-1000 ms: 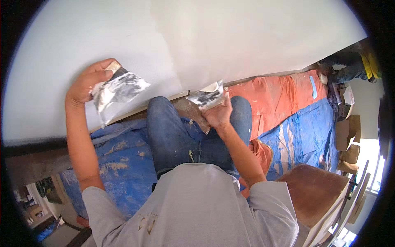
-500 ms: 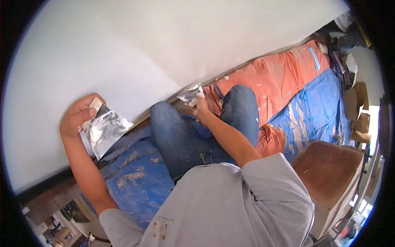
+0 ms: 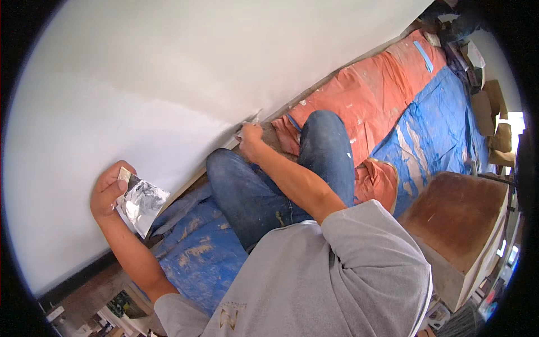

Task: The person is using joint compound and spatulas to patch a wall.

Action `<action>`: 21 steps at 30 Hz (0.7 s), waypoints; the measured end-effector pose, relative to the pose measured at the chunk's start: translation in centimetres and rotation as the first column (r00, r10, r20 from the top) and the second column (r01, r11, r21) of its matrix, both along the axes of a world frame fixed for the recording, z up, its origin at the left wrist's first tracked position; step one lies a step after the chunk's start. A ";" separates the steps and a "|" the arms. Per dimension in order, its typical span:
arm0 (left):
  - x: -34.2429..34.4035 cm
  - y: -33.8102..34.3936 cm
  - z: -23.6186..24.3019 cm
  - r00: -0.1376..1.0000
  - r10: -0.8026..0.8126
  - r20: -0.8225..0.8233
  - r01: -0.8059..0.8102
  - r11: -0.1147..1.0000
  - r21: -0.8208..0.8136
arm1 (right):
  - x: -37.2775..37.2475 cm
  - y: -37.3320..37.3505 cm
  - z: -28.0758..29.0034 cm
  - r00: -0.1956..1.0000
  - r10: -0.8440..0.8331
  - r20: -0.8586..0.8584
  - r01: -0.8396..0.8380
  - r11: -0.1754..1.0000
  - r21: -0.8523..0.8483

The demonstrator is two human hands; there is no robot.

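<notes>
My left hand (image 3: 108,194) grips a wide, shiny metal putty knife (image 3: 144,203) by its pale edge, thumb on top, close to the white wall (image 3: 168,73). Grey-white smears mark its blade. A smaller metal putty knife (image 3: 256,117) is in my right hand (image 3: 252,137), fingers closed around it. That blade is seen nearly edge-on, low against the wall just beyond my knees; whether it touches cannot be told. My right hand hides part of it.
Blue sheeting (image 3: 196,258) and orange sheeting (image 3: 359,101) cover the floor along the wall, spotted with pale residue. My bent knees (image 3: 325,140) face the wall's foot. A brown-topped box-like piece (image 3: 455,208) stands to the right, with cardboard (image 3: 494,112) behind it.
My right hand has moved left and toward the wall, turning its putty knife edge-on. My left hand sits slightly lower in view, still holding the wide knife. The view has shifted somewhat.
</notes>
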State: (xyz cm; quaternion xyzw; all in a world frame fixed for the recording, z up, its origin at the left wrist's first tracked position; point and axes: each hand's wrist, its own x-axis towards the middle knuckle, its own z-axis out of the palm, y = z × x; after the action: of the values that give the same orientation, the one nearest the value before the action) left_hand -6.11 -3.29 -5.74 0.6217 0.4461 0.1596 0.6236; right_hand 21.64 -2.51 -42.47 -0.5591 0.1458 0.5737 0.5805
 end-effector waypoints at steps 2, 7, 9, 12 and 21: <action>-0.9 -1.1 0.9 0.999 0.033 -0.032 -0.032 0.999 0.008 | -2.2 -0.4 4.6 0.997 0.062 0.034 -0.062 0.998 -0.005; -0.9 -1.4 1.0 0.998 0.060 -0.008 -0.060 0.997 0.049 | -3.7 -5.3 7.6 0.998 -0.059 -0.026 0.063 0.980 0.187; -0.4 -0.5 -0.1 0.999 0.041 0.019 -0.042 0.999 0.034 | -1.5 -5.8 3.7 0.997 -0.076 -0.020 0.077 0.992 0.100; 0.1 -0.8 0.5 0.998 0.059 0.024 -0.059 0.998 0.003 | 0.5 -5.3 -2.3 0.995 -0.044 -0.087 0.043 0.999 -0.016; -0.4 -0.7 0.7 1.000 0.015 -0.010 -0.016 1.000 -0.020 | 4.1 -1.4 -6.6 0.970 0.082 -0.230 -0.083 0.997 0.006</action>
State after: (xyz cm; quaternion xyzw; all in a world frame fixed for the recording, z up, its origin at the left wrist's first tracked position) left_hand -6.48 -3.98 -5.07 0.6127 0.4556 0.1568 0.6264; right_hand 25.78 -3.91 -49.10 -0.4954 0.1897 0.6580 0.5344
